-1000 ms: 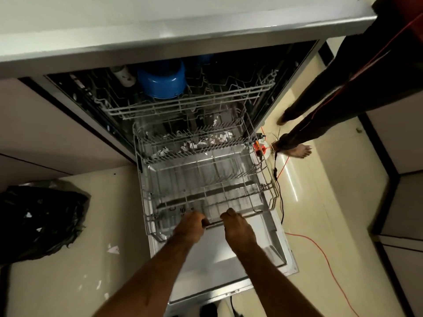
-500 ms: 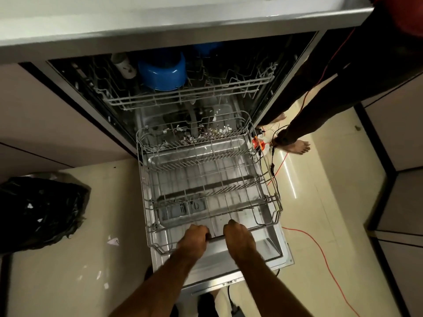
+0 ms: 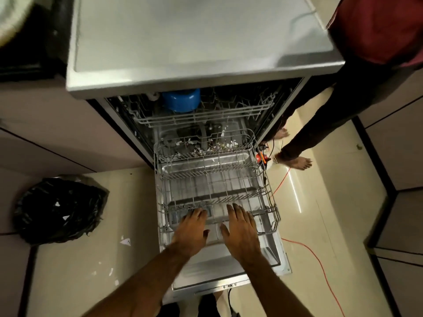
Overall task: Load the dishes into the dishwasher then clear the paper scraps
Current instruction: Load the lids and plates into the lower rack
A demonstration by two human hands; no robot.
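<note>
Fingers (image 3: 197,214) straight over rack (image 3: 212,197), long axis front-to-back

Both hands have let go. Earlier our left hand (image 3: 191,234) and right hand (image 3: 240,232) curled round the front rail of the lower rack (image 3: 266,191); now the fingers are straight and spread, flat over that rail, and we can't tell if they touch it. The rack has slid further out over the open door (image 3: 229,277), so the paper scraps (image 3: 219,147) now show only through its back strip. Our view has lifted, bringing the whole dishwasher top (image 3: 194,37) in. The bystander's leg (image 3: 320,131) has shifted slightly.
</note>
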